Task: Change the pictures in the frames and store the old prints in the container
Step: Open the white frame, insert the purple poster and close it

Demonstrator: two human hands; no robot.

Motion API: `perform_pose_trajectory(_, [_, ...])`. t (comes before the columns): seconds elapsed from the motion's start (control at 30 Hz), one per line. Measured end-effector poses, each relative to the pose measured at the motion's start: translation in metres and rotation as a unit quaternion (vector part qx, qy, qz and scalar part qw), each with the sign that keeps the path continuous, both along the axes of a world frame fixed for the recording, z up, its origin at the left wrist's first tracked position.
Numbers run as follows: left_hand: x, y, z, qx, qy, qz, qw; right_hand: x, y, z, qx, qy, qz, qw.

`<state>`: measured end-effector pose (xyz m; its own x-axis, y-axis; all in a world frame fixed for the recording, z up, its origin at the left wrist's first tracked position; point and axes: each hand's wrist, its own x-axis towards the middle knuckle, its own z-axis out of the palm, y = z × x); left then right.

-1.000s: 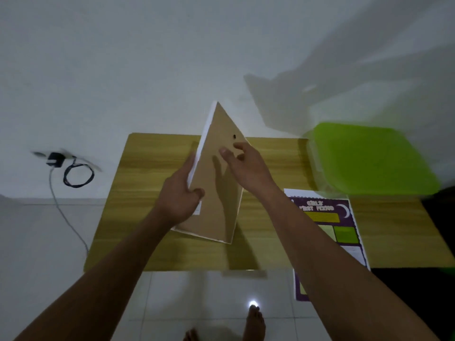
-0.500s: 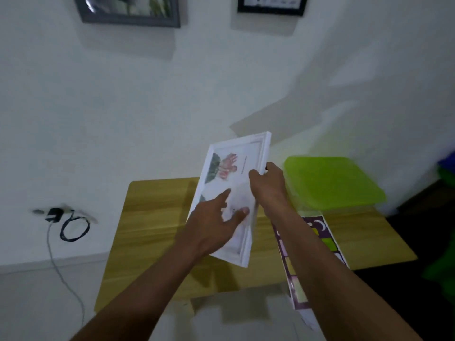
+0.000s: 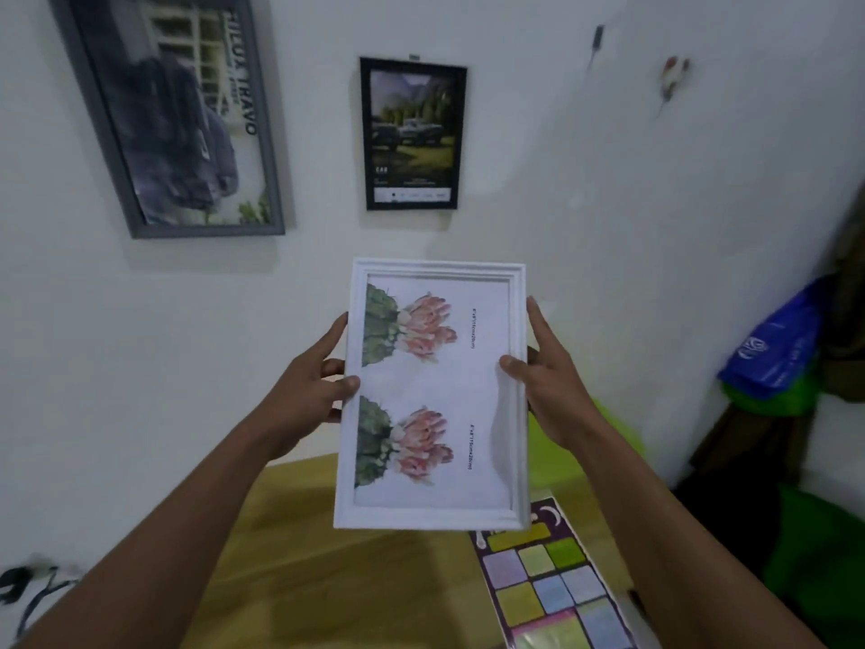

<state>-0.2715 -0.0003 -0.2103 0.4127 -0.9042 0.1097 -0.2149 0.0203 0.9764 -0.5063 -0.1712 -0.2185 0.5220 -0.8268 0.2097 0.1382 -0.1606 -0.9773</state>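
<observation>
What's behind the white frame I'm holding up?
Behind the white frame, a sliver of the green container shows at its right edge, the wooden table below. The frame covers the rest of the container.

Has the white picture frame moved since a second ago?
Yes. The white frame rose from the wooden table and flipped print-side toward the camera; the left hand and right hand hold it before the wall, under the black frame.

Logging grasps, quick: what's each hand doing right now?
Left hand: grips the white frame by its left edge.
Right hand: grips the white frame by its right edge.
</observation>
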Motion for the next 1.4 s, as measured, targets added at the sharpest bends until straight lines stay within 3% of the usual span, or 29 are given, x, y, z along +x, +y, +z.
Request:
perform_pose_trajectory(0.2, [-0.027,-0.046,0.050,-0.039,-0.033,-0.038,0.998,-0.038,-0.048,0.049,-0.046,-0.016,0.011,0.999])
perform_pose_trajectory(0.7, [-0.106,-0.272,0.140,-0.118,-0.175,0.032,0.977,-0.107,-0.295,0.154,-0.184,0.013,0.038,0.982])
perform_pose_trajectory(1.03, [-0.116,-0.392,0.214,-0.131,-0.253,0.112,0.952,-0.091,-0.432,0.215,-0.252,-0.002,0.037,0.967])
perform_pose_trajectory(1.4, [-0.088,-0.467,0.252,-0.159,-0.296,0.171,0.926,-0.046,-0.504,0.263,-0.292,0.003,0.017,0.956])
